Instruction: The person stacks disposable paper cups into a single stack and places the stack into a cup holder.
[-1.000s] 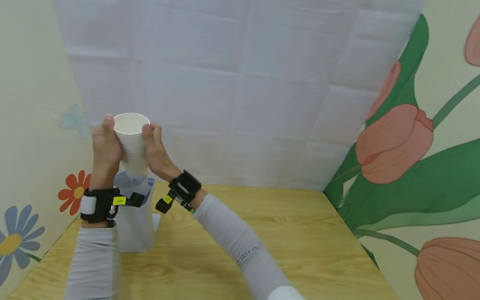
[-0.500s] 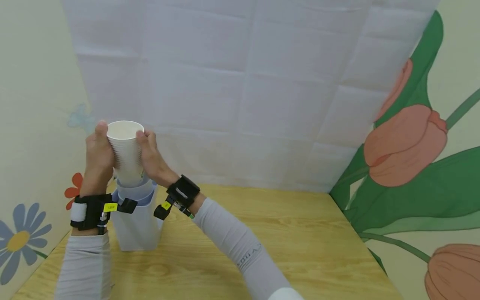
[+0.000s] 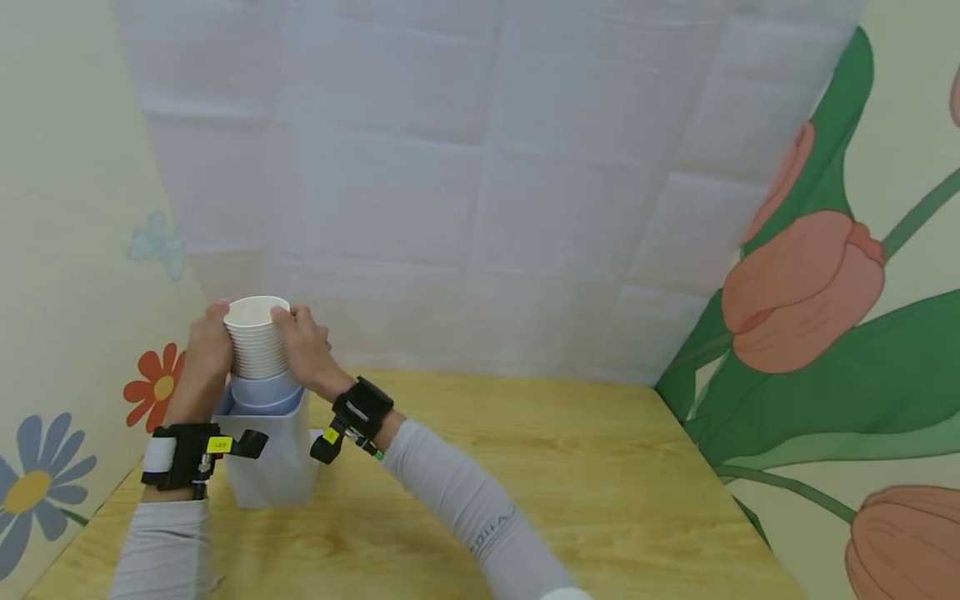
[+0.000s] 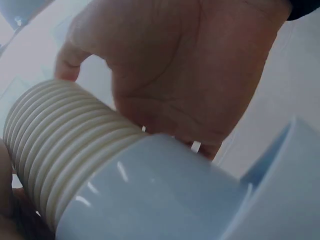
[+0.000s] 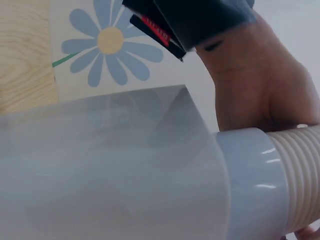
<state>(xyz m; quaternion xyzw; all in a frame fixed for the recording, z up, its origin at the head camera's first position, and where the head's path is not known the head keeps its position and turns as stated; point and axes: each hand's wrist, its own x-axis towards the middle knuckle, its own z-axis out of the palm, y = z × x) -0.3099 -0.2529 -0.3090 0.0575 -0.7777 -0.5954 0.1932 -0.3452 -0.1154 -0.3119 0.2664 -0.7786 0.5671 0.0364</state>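
Observation:
A stack of white paper cups [image 3: 258,350] stands mouth up, its lower end inside a pale blue round tube [image 3: 266,393]. The tube rises from the open top of a whitish square box [image 3: 273,462] on the table. From the left, my left hand [image 3: 205,358] holds the stack, thumb at the top rim. My right hand [image 3: 307,354] grips the opposite side, its thumb also by the rim. Ridged cup rims [image 4: 70,140] show above the smooth tube [image 4: 155,185] in the left wrist view. Fingers behind the stack are partly hidden.
The box stands near the left wall with painted flowers [image 3: 30,496] on a wood-grain table [image 3: 450,500]. A white creased sheet [image 3: 420,183] hangs behind it. A wall with painted tulips [image 3: 802,292] borders the table's right side.
Both hands have moved down with the cup stack, from above the box to where its lower part sits inside the blue tube. The box has stayed on the table.

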